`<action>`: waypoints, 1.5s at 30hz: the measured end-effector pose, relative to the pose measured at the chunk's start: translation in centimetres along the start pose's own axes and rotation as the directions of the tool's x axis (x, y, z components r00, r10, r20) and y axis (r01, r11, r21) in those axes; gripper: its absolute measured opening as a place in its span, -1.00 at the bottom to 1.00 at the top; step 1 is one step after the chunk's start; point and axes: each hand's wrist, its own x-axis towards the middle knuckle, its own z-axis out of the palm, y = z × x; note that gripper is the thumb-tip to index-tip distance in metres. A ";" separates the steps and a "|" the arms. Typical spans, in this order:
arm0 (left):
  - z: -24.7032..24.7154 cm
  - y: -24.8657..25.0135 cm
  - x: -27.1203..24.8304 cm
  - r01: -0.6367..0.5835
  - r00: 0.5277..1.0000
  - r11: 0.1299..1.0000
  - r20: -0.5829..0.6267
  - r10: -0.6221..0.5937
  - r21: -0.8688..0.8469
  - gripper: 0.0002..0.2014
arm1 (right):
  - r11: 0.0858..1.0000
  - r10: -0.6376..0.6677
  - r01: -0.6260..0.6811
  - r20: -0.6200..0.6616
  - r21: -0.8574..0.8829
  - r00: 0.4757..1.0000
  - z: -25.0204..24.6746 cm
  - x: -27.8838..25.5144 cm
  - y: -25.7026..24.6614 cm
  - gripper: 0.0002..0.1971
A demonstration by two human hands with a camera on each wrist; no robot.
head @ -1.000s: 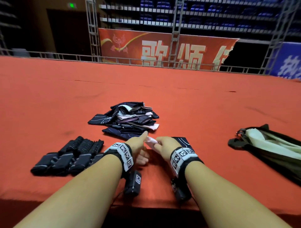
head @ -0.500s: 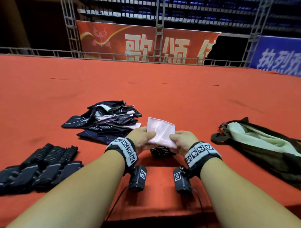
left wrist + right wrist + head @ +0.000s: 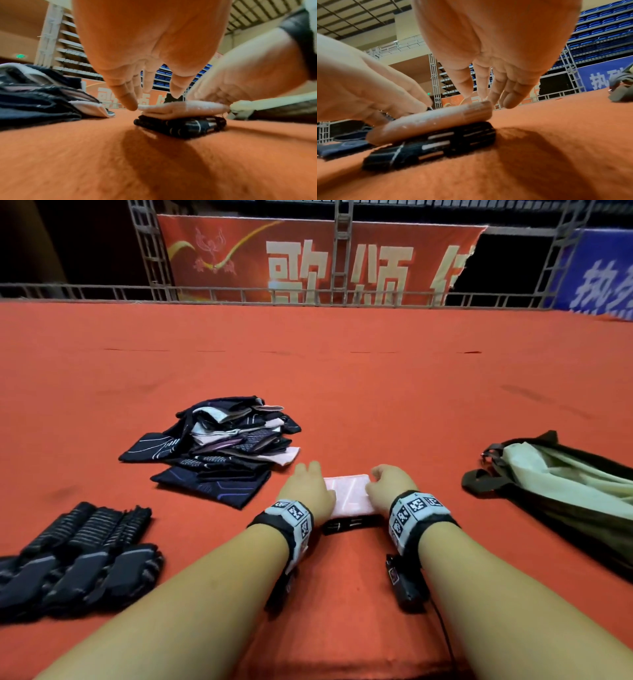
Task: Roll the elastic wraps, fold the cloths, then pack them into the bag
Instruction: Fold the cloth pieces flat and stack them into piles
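A folded pink cloth (image 3: pixel 347 494) lies flat on a dark folded cloth (image 3: pixel 352 523) near the table's front edge. My left hand (image 3: pixel 306 486) touches the pink cloth's left edge with straight fingers (image 3: pixel 130 102). My right hand (image 3: pixel 388 484) rests its fingertips (image 3: pixel 510 100) on the cloth's right and far edge. In the wrist views the pink cloth (image 3: pixel 180 109) (image 3: pixel 436 121) sits on the striped dark cloth (image 3: pixel 185 125) (image 3: pixel 436 143). A heap of unfolded dark and pale cloths (image 3: pixel 222 440) lies behind on the left. Rolled black wraps (image 3: pixel 78 556) lie at the far left.
An open olive bag (image 3: pixel 555 491) with a pale green lining lies on the right. The red table covering (image 3: pixel 342 371) stretches far back to a metal railing (image 3: pixel 205 292). The table's front edge runs just under my forearms.
The pink cloth, held up and pinched between both hands half a second ago, now lies on the dark folded cloth. Both hands have come down and straightened their fingers.
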 end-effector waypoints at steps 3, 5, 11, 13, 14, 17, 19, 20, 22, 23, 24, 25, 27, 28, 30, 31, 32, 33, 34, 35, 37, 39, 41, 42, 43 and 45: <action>2.3 0.1 0.5 -0.201 0.974 0.970 0.138 0.182 0.136 -0.36 | 0.987 -0.150 0.152 0.060 -0.041 0.987 0.8 0.5 -1.0 -0.46; 3.8 -0.3 0.8 -0.199 0.959 0.958 0.244 0.146 0.206 -0.31 | 0.975 -0.183 0.203 0.185 -0.094 0.965 1.8 0.5 -1.3 -0.44; 5.9 -0.9 0.6 -0.095 0.952 0.979 0.304 0.035 0.182 -0.33 | 0.918 -0.076 0.235 0.439 -0.318 0.895 5.3 1.5 -0.1 -0.37; 6.1 -1.1 0.8 -0.094 0.949 0.982 0.313 0.039 0.164 -0.31 | 0.914 -0.065 0.229 0.438 -0.335 0.896 5.9 1.7 0.1 -0.34; 6.2 -1.1 0.9 -0.101 0.945 0.982 0.323 0.045 0.159 -0.29 | 0.917 -0.062 0.217 0.419 -0.334 0.906 6.0 1.7 0.0 -0.33; 5.8 -1.6 1.4 -0.135 0.928 0.978 0.366 0.069 0.156 -0.25 | 0.920 -0.057 0.194 0.374 -0.340 0.926 6.2 1.4 -0.4 -0.32; 4.5 -2.2 1.6 -0.184 0.901 0.974 0.418 0.114 0.131 -0.19 | 0.908 -0.040 0.191 0.378 -0.373 0.925 6.1 1.2 -0.7 -0.33; 3.8 -2.6 1.7 -0.199 0.891 0.973 0.436 0.128 0.121 -0.15 | 0.901 -0.027 0.189 0.385 -0.390 0.922 5.9 1.2 -0.9 -0.33; 2.0 -4.3 1.7 -0.189 0.903 0.971 0.414 0.114 0.145 -0.12 | 0.897 0.027 0.137 0.362 -0.420 0.932 5.5 1.2 -1.6 -0.30; 1.0 -5.3 1.7 -0.177 0.920 0.967 0.381 0.096 0.183 -0.12 | 0.888 0.055 0.105 0.331 -0.447 0.942 5.1 1.2 -2.0 -0.26; 0.1 -6.4 1.8 -0.166 0.935 0.959 0.346 0.079 0.230 -0.14 | 0.869 0.077 0.083 0.300 -0.487 0.951 4.7 1.3 -2.6 -0.22; -1.1 -7.5 1.7 -0.153 0.948 0.949 0.312 0.063 0.274 -0.18 | 0.849 0.082 0.076 0.272 -0.523 0.959 4.3 1.2 -3.6 -0.21; -3.6 -9.5 1.3 -0.124 0.970 0.936 0.241 0.044 0.330 -0.34 | 0.841 0.045 0.089 0.233 -0.533 0.972 3.5 0.9 -6.0 -0.36; -4.8 -10.4 0.9 -0.108 0.975 0.934 0.222 0.032 0.340 -0.43 | 0.855 0.001 0.113 0.219 -0.506 0.976 3.3 0.7 -7.3 -0.44; -6.5 -11.7 -0.2 -0.077 0.975 0.937 0.223 -0.001 0.341 -0.59 | 0.887 -0.094 0.186 0.230 -0.423 0.969 3.5 0.2 -10.0 -0.49; -7.0 -12.2 -0.7 -0.068 0.972 0.938 0.235 -0.015 0.341 -0.63 | 0.898 -0.132 0.221 0.245 -0.381 0.960 4.0 0.0 -11.1 -0.49; -7.3 -12.7 -1.1 -0.059 0.969 0.938 0.245 -0.029 0.343 -0.65 | 0.903 -0.173 0.259 0.263 -0.343 0.949 4.5 -0.3 -12.0 -0.48; -7.3 -13.1 -1.4 -0.052 0.967 0.937 0.250 -0.038 0.344 -0.67 | 0.902 -0.203 0.291 0.281 -0.320 0.938 5.0 -0.8 -12.8 -0.48; -7.1 -13.4 -1.5 -0.050 0.967 0.940 0.251 -0.039 0.337 -0.68 | 0.899 -0.222 0.314 0.300 -0.306 0.928 5.6 -1.1 -13.3 -0.48; -6.9 -13.7 -1.5 -0.047 0.967 0.947 0.253 -0.037 0.318 -0.69 | 0.891 -0.248 0.344 0.317 -0.296 0.915 6.1 -1.4 -13.7 -0.49; -6.4 -14.1 -1.2 -0.040 0.963 0.957 0.267 -0.040 0.289 -0.72 | 0.885 -0.276 0.375 0.338 -0.276 0.900 6.7 -2.0 -14.2 -0.51; -6.0 -14.2 -0.8 -0.045 0.955 0.959 0.294 -0.042 0.280 -0.72 | 0.886 -0.279 0.379 0.347 -0.266 0.895 6.9 -2.3 -14.5 -0.52; -5.8 -14.3 -0.5 -0.050 0.950 0.958 0.310 -0.042 0.283 -0.67 | 0.894 -0.272 0.369 0.348 -0.252 0.897 6.9 -2.4 -14.5 -0.53; -5.7 -14.3 -0.4 -0.058 0.947 0.956 0.318 -0.038 0.288 -0.65 | 0.897 -0.268 0.364 0.349 -0.249 0.898 6.9 -2.5 -14.5 -0.54; -5.7 -14.3 -0.4 -0.068 0.944 0.952 0.328 -0.036 0.299 -0.64 | 0.899 -0.263 0.360 0.348 -0.251 0.900 6.7 -2.6 -14.5 -0.55; -6.0 -14.2 -0.4 -0.073 0.948 0.945 0.316 -0.033 0.318 -0.61 | 0.898 -0.260 0.356 0.343 -0.257 0.903 6.4 -2.7 -14.4 -0.58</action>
